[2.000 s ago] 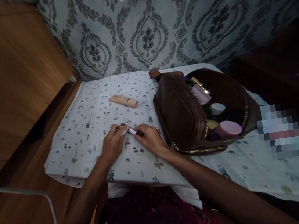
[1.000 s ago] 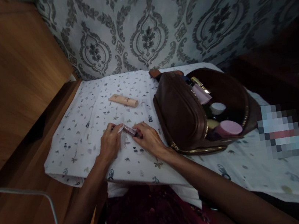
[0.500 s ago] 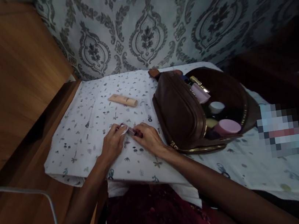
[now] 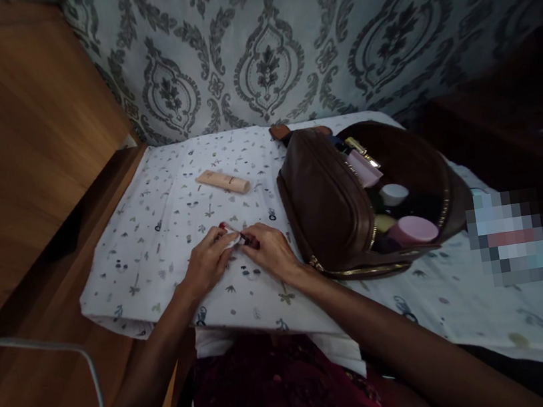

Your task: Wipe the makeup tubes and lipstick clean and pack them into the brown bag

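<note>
My left hand (image 4: 211, 258) is closed on a small white wipe (image 4: 232, 239). A bit of red shows by its fingertips. My right hand (image 4: 268, 250) pinches a small dark-ended cosmetic tube (image 4: 246, 239), and the wipe is against the tube's left end, covering most of it. Both hands meet low over the patterned white cloth (image 4: 160, 273). Beyond them lies a beige squeeze tube (image 4: 224, 181) on its side. To the right of my right hand stands an unzipped brown cosmetic bag (image 4: 324, 199).
Inside the bag are a pink round-lidded container (image 4: 415, 230), a white-capped item (image 4: 394, 194) and a pale pink item (image 4: 364, 169). Wooden furniture (image 4: 21, 117) borders the left side. A grey cable (image 4: 83, 351) hangs at lower left. Patterned wallpaper (image 4: 267, 69) rises behind.
My left hand has slid slightly right, bringing the wipe over the clear part of the small tube that showed before. My right hand has barely moved.
</note>
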A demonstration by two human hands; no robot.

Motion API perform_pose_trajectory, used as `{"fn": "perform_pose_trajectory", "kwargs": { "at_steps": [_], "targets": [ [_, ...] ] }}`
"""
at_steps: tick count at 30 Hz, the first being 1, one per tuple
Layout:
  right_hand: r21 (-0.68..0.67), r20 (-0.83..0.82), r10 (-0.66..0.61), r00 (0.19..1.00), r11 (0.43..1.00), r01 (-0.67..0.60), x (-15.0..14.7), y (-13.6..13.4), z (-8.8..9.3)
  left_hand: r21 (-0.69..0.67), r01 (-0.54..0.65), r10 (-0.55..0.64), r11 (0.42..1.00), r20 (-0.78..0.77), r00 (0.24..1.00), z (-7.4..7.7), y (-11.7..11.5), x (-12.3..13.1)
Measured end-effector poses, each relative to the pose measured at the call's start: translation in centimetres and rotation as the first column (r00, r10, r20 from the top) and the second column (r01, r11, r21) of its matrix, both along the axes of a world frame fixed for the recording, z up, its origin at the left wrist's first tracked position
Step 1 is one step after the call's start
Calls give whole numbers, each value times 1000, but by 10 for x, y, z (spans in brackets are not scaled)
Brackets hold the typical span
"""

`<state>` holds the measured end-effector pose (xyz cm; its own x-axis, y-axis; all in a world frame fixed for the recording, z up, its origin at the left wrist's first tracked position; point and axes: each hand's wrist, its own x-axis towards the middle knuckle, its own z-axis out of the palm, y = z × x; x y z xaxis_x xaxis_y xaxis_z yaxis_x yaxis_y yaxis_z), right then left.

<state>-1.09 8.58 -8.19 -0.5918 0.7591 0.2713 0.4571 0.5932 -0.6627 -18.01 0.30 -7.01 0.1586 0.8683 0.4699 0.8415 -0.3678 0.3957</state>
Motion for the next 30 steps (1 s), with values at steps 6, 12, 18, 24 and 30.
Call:
{"fn": "perform_pose_trajectory", "kwargs": {
  "at_steps": [6, 12, 18, 24, 30],
  "targets": [
    [-4, -13, 16, 1000, 1000, -16, 1, 0, 0, -30, -269, 268, 963, -37, 963, -1, 3, -2],
    [-62, -70, 47, 996, 997, -51, 3, -1, 4, -47, -336, 334, 941, -43, 941, 2, 2, -2],
    [-46, -80, 39, 996, 998, -43, 3, -2, 5, -30, -332, 331, 943, -35, 943, 1, 1, -4],
    [-37, 5, 25, 1000, 999, -24, 4, -5, 8, -46, -329, 328, 943, -30, 944, 2, 1, -4],
    [-44, -2, 25, 1000, 999, -25, 2, -3, 3, -48, -327, 326, 944, -27, 945, 1, 2, -4]
  ]
}}
